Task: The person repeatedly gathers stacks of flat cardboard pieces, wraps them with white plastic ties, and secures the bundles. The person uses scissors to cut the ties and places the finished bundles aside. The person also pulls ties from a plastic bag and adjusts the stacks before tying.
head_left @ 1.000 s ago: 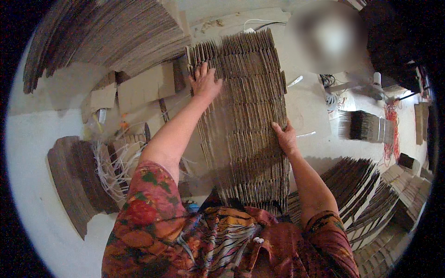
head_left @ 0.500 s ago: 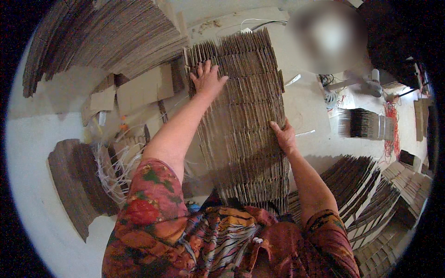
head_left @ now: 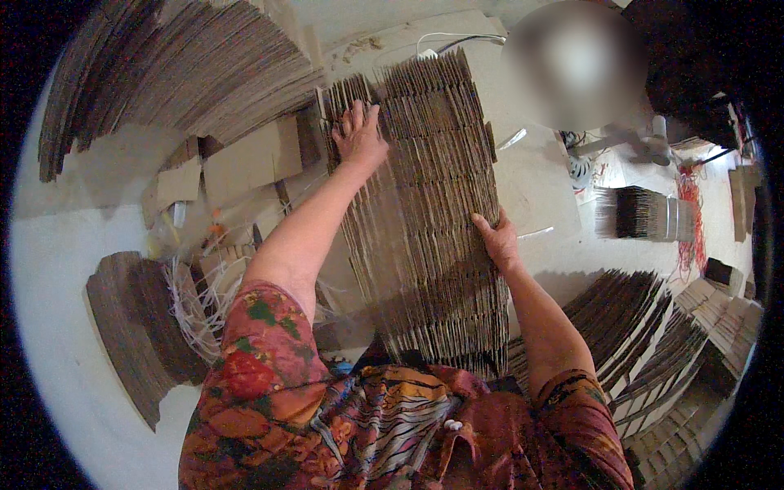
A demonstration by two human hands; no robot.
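Both hands' fingers (head_left: 359, 122) atop cardboard stack (head_left: 433, 212)

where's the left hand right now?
In the head view, the left hand lies flat on the upper left edge of the cardboard stack, up from centre; the right hand holds the stack's right edge lower down.

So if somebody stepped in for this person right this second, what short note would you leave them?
Left hand: flat, fingers spread, on the far left top of the tall brown stack of flat corrugated cardboard sheets.
Right hand: pressed against the stack's right edge, about midway along.
The stack stands on edge in front of the person, steadied by both hands, its sheets roughly level.
More cardboard stacks lie around.
Left: nothing tied or moved yet.
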